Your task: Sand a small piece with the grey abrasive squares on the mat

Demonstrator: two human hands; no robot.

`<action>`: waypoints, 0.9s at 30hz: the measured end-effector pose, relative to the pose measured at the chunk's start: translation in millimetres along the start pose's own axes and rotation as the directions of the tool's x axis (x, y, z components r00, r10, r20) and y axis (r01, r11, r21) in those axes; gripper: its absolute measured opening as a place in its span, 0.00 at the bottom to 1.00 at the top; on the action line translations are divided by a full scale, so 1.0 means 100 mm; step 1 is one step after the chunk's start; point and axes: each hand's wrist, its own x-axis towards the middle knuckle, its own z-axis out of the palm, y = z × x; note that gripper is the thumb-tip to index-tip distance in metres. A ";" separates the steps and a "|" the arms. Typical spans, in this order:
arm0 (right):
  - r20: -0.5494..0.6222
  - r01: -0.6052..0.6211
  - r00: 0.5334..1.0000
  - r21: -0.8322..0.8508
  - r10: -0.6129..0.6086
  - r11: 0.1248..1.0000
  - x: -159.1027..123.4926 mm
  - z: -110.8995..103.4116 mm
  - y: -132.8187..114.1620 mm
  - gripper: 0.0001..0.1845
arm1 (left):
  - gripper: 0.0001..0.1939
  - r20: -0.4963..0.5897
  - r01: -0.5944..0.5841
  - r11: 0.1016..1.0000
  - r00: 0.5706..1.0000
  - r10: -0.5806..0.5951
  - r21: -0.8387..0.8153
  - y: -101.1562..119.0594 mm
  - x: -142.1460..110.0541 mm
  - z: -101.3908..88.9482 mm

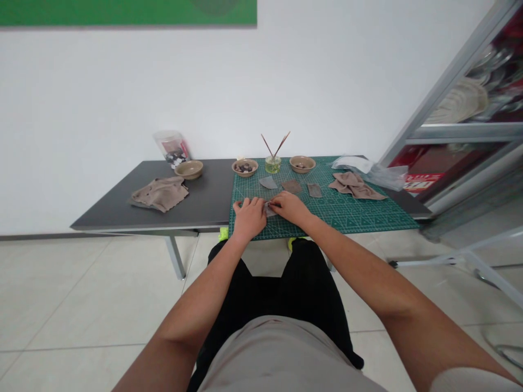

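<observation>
I read left hand (pixel 250 216), right hand (pixel 286 207) curled nearly shut, fingertips pinching small grey scrap (pixel 269 209) between them, over near edge of green cutting mat (pixel 359 215). Three grey-brown cut pieces (pixel 291 187) lie toward mat's far edge.

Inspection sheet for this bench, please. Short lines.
surface: dark grey table top, green cutting mat on its right part
job's things: small grey flat piece between the hands; three flat grey-brown pieces on the mat
grips: left hand and right hand at the small piece
clutter: round tan bowls, glass jar with two sticks, crumpled taupe cloth
cables: nothing seen
surroundings: white wall, pale floor tiles, metal shelving
</observation>
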 end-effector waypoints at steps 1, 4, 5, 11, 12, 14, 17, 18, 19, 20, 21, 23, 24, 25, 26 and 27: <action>0.003 -0.008 1.000 -0.016 0.008 1.000 -0.02 -0.02 0.00 0.09 | 0.16 -0.009 -0.005 1.000 1.000 0.004 -0.010 0.00 0.00 0.00; 0.009 -0.016 1.000 -0.043 0.017 0.999 -0.11 -0.07 -0.07 0.09 | 0.18 -0.026 -0.017 1.000 1.000 0.016 -0.023 0.00 -0.01 0.01; 0.010 -0.015 1.000 -0.041 0.015 0.999 -0.13 -0.07 -0.09 0.08 | 0.18 -0.023 -0.020 1.000 1.000 0.019 -0.020 0.00 -0.01 0.01; 0.011 -0.017 1.000 -0.004 0.017 1.000 -0.02 0.00 -0.14 0.08 | 0.21 -0.012 -0.016 1.000 1.000 0.016 -0.026 -0.02 -0.01 0.01; -0.001 -0.032 0.999 -0.001 0.032 0.999 0.01 0.01 -0.12 0.08 | 0.21 -0.012 -0.012 1.000 1.000 0.012 -0.024 -0.02 -0.01 0.01; -0.037 -0.066 0.997 0.008 0.066 0.998 0.05 0.03 -0.07 0.08 | 0.21 -0.019 -0.016 1.000 1.000 0.016 -0.012 -0.01 -0.01 0.01; -0.098 -0.092 0.991 0.025 0.094 0.995 0.05 0.06 -0.02 0.06 | 0.22 -0.038 -0.036 0.999 0.999 0.036 0.014 0.00 -0.03 0.00; -0.114 -0.098 0.988 0.030 0.101 0.995 0.03 0.06 -0.02 0.05 | 0.22 -0.040 -0.042 0.999 0.998 0.043 0.020 0.01 -0.03 0.00; -0.125 -0.100 0.987 0.037 0.104 0.994 0.02 0.07 -0.03 0.04 | 0.21 -0.038 -0.047 0.999 0.998 0.048 0.022 0.00 -0.03 0.00; -0.131 -0.096 0.986 0.050 0.102 0.994 0.00 0.08 -0.04 0.04 | 0.21 -0.033 -0.049 0.999 0.998 0.050 0.021 0.00 -0.03 0.00; -0.133 -0.086 0.987 0.069 0.094 0.994 -0.01 0.09 -0.05 0.03 | 0.21 -0.027 -0.053 0.999 0.998 0.053 0.014 -0.01 -0.02 0.01; -0.134 -0.060 0.988 0.126 0.077 0.990 -0.02 0.11 -0.07 0.02 | 0.20 -0.015 -0.061 0.998 0.998 0.061 -0.019 -0.03 -0.01 0.01; -0.142 -0.057 0.987 0.154 0.079 0.986 -0.02 0.12 -0.07 0.02 | 0.19 -0.016 -0.066 0.997 0.998 0.066 -0.047 -0.05 0.00 0.02; -0.157 -0.065 0.983 0.179 0.093 0.982 -0.02 0.13 -0.07 0.03 | 0.19 -0.022 -0.070 0.995 0.997 0.069 -0.077 -0.06 0.01 0.02; -0.178 -0.082 0.977 0.196 0.118 0.977 -0.03 0.14 -0.07 0.03 | 0.20 -0.029 -0.072 0.992 0.997 0.070 -0.104 -0.07 0.02 0.03; -0.199 -0.102 0.969 0.206 0.144 0.973 -0.03 0.14 -0.06 0.04 | 0.20 -0.033 -0.075 0.990 0.997 0.071 -0.123 -0.08 0.02 0.03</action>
